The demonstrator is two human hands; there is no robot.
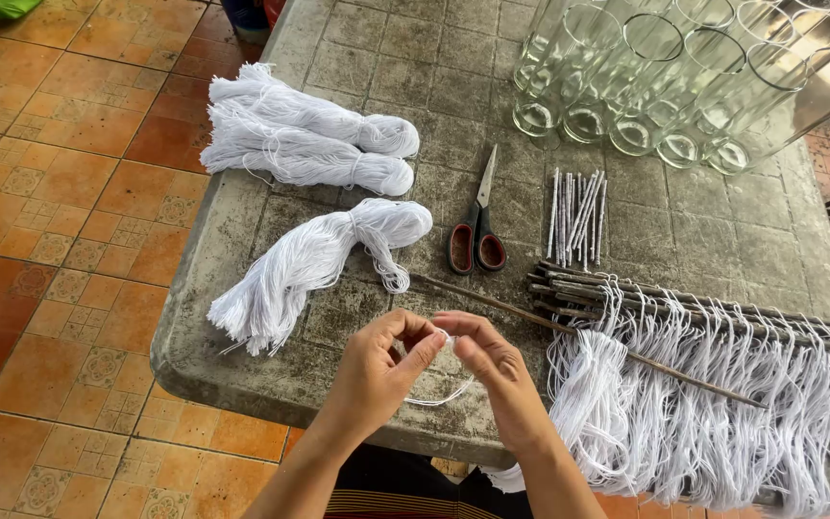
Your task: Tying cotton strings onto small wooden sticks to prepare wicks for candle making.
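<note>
My left hand [381, 370] and my right hand [492, 363] meet over the near edge of a grey stone table [242, 356]. Both pinch a short piece of white string [442, 392], which loops down between them. A thin dark stick [588, 336] lies on the table just beyond my right hand. To its right, several dark sticks [703, 306] carry many hanging white strings [713, 404].
Loose skeins of white string [314, 259] and two tied bundles [305, 135] lie at the table's left. Red-handled scissors [477, 235] and a small pile of short white sticks [576, 213] sit mid-table. Several tall clear glasses [684, 77] stand at the back right. Orange tiled floor [60, 240] lies left.
</note>
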